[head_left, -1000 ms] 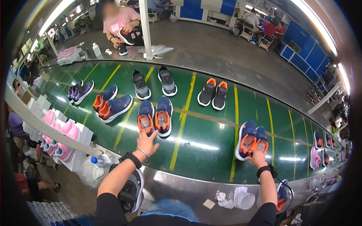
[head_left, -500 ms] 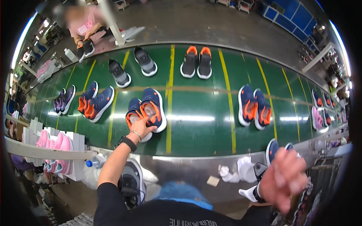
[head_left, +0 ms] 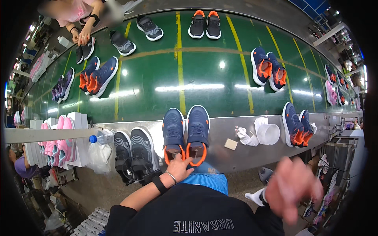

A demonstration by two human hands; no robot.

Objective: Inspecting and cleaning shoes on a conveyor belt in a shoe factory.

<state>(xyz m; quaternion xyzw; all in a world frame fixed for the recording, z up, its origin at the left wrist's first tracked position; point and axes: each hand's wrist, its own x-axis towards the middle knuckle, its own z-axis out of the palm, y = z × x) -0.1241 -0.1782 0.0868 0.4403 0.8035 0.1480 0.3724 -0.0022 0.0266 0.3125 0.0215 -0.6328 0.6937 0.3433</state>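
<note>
A pair of navy sneakers (head_left: 173,125) with orange linings stands side by side on the metal ledge before me, toes pointing away. My left hand (head_left: 179,168) grips the pair at the heels, thumb and fingers hooked at the orange collars. My right hand (head_left: 293,188) is raised at the lower right, smeared by motion, and no object shows in it. Left of the navy pair, grey-and-black sneakers (head_left: 142,151) sit on the ledge. Another navy-and-orange pair (head_left: 293,125) rests at the ledge's right.
The green belt (head_left: 149,74) with yellow lines carries several pairs of sneakers. On the metal ledge (head_left: 220,157) lie a small beige block (head_left: 230,144), crumpled white cloth (head_left: 247,137) and a white roll (head_left: 269,133). Pink shoes (head_left: 63,135) stand at left. A co-worker's hands (head_left: 83,36) hold dark shoes across the belt.
My left hand has brought the navy pair from the belt toward me onto the ledge. The co-worker's dark shoes are lower in view. My right hand stays raised and blurred.
</note>
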